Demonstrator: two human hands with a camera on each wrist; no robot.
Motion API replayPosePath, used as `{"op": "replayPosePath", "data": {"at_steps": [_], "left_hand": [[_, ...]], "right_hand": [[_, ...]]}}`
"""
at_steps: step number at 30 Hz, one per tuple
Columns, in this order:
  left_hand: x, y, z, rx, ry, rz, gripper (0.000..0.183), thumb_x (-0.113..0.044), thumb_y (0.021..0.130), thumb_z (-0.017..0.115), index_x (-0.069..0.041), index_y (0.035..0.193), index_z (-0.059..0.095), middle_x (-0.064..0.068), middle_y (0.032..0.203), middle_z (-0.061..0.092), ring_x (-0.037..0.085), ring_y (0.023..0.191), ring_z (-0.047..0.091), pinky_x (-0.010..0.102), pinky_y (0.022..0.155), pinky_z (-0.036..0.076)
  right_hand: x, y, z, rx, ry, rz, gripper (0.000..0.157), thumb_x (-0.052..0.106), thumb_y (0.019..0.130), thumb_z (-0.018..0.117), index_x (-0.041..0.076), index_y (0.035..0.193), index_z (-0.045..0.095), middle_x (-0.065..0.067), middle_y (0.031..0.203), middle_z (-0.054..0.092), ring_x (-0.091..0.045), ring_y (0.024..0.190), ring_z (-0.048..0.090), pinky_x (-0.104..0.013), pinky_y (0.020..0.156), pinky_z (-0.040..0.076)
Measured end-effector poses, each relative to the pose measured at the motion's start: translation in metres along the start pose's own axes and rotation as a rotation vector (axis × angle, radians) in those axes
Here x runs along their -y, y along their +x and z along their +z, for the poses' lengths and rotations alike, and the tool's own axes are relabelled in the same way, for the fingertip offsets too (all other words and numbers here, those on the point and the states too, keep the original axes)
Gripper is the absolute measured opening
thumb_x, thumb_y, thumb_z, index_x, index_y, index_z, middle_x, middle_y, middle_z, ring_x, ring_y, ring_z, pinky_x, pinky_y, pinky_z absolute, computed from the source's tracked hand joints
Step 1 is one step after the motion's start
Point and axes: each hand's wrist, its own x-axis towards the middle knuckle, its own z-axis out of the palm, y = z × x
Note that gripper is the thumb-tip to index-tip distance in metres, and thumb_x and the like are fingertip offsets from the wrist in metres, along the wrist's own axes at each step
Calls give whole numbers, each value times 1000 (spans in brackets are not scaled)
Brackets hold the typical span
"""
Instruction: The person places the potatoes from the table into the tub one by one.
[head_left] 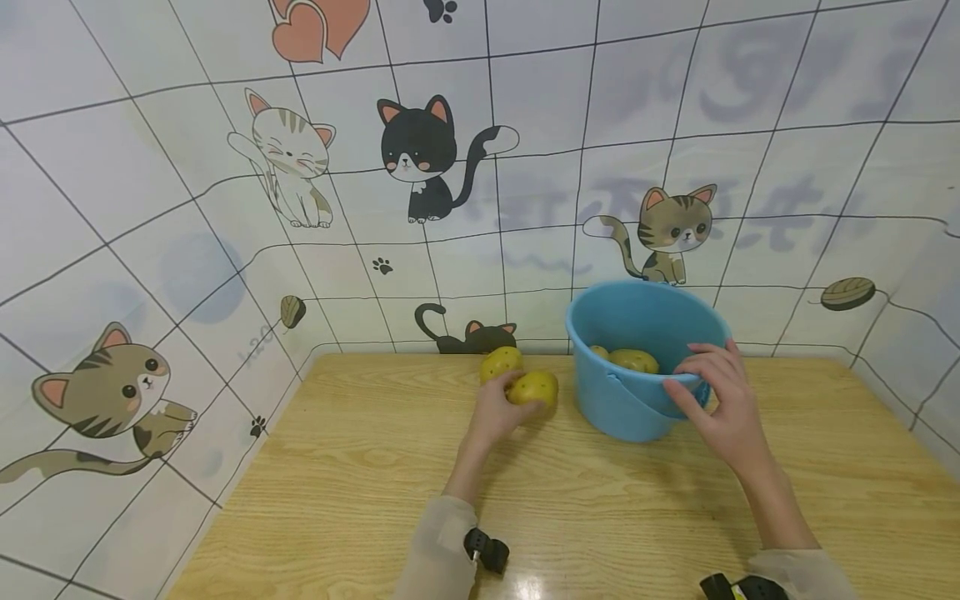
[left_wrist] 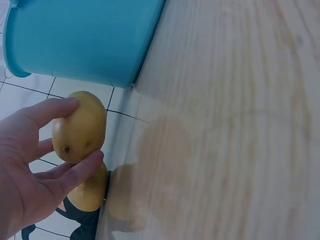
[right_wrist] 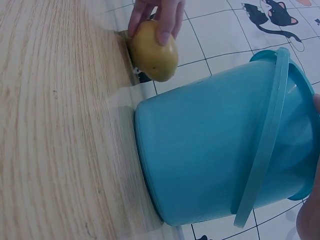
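My left hand (head_left: 498,412) pinches a yellow potato (head_left: 536,389) between thumb and fingertips, left of the blue bucket. In the left wrist view, the thumb is on one side of this potato (left_wrist: 80,127) and fingers are on the other. Just behind it, a second potato (head_left: 500,362) rests on the table near the wall. The blue bucket (head_left: 626,408) stands upright, with potatoes (head_left: 634,360) visible inside; its lower inside is hidden. My right hand (head_left: 723,400) holds the bucket's right rim. Only a bit of that hand shows in the right wrist view.
The wooden table (head_left: 360,500) reaches back to a tiled-pattern wall covering (head_left: 540,192) printed with cartoon cats. The bucket's handle (right_wrist: 265,145) hangs down against its side. Each wrist wears a small black camera (head_left: 486,550).
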Motion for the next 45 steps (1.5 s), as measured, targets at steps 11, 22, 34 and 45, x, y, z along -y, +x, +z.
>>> {"op": "replayPosePath", "data": {"at_steps": [11,22,34,45], "left_hand": [[-18,-1,-4,-124,-100,50,62,-30,80,84,-6,133,63,11,117,63,22,94,61,33,78,53],[-44,-3,-9,-255,-196,173,55,-28,81,84,-9,129,64,9,115,65,28,90,66,34,76,58],[-71,-6,-10,-297,-323,263,49,-27,81,86,-14,124,66,4,110,64,21,86,65,33,71,60],[-94,-8,-9,-319,-328,321,51,-19,79,87,-12,125,66,2,118,64,24,95,67,32,74,60]], "right_hand": [[-1,0,-1,10,-1,8,21,25,95,71,5,88,68,-3,88,63,-17,125,50,-55,121,11],[-3,1,0,-8,1,3,26,31,95,71,6,88,69,-5,87,64,-19,124,51,-58,120,12],[0,1,0,1,-10,5,30,33,96,70,4,88,68,-6,86,64,-19,124,51,-57,120,12],[2,1,-1,16,-7,25,26,31,96,71,6,88,68,-8,86,64,-12,126,49,-58,120,11]]}}
